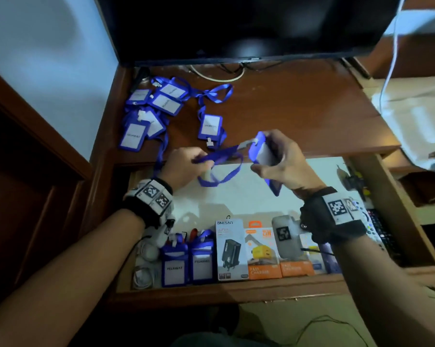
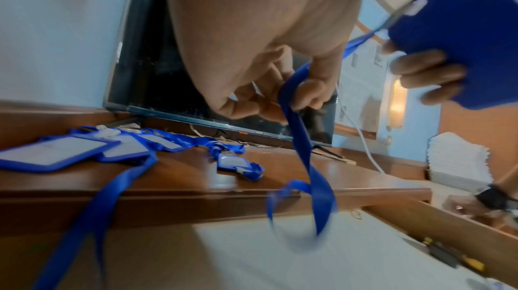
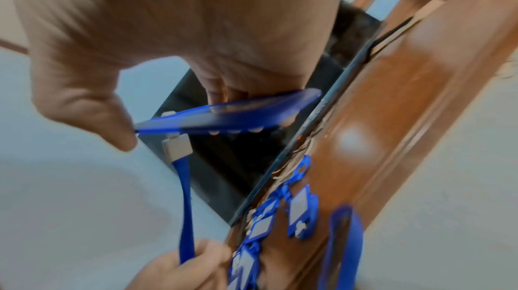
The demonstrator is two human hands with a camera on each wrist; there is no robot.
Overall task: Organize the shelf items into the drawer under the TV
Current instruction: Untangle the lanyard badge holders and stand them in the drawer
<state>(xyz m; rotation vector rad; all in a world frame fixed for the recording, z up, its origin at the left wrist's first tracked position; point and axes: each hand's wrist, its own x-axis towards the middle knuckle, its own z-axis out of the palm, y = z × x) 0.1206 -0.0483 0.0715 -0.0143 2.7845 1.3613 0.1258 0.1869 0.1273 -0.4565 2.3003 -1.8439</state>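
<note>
My right hand point(image 1: 274, 156) grips a blue ID badge holder point(image 1: 262, 152) point(image 2: 459, 35) point(image 3: 224, 115) above the open drawer point(image 1: 236, 196). Its blue lanyard point(image 1: 219, 166) point(image 2: 305, 157) point(image 3: 186, 206) runs left to my left hand point(image 1: 186, 166), which pinches the strap with curled fingers; a loop of it hangs down over the drawer. Several more blue badge holders point(image 1: 146, 113) point(image 2: 56, 155) point(image 3: 260, 226) lie on the wooden shelf point(image 1: 286, 108) under the TV point(image 1: 236, 28); one badge point(image 1: 210, 126) lies apart, nearer the middle.
At the drawer's front stand two badge holders point(image 1: 186, 261), charger boxes point(image 1: 230, 249) point(image 1: 261, 251) and white cables point(image 1: 143, 269). Tools and a remote point(image 1: 376, 229) lie at its right side. A white cable point(image 1: 391, 53) hangs at the right. White paper lines the drawer's floor.
</note>
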